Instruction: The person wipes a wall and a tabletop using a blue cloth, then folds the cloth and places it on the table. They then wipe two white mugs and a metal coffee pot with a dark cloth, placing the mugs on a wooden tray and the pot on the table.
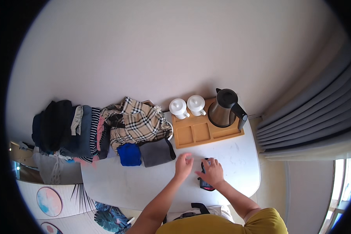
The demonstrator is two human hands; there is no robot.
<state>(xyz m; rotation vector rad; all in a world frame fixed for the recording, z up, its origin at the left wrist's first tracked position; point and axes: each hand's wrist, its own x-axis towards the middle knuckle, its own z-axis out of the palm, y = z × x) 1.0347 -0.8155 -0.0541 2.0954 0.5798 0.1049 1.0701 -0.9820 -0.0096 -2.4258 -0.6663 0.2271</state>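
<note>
My left hand (183, 167) is raised over the white table, its fingers curved and apart, with nothing in it. My right hand (213, 172) spreads over a small dark grey folded cloth item (205, 184) with black edging and a pinkish-red patch at its near end. The hand covers part of the item, and firm contact is hard to judge. Left of my hands lies a dark grey folded cloth (158, 152) with a black edge. Beside that sits a bright blue folded cloth (129, 154).
A wooden compartment tray (180, 143) carries two white lidded cups (178, 108) (196, 104) and a steel-and-black kettle (222, 112). A plaid garment (143, 122) and stacked clothes (58, 125) occupy the left. The white table (120, 184) meets the wall; a grey curtain (310, 117) hangs right.
</note>
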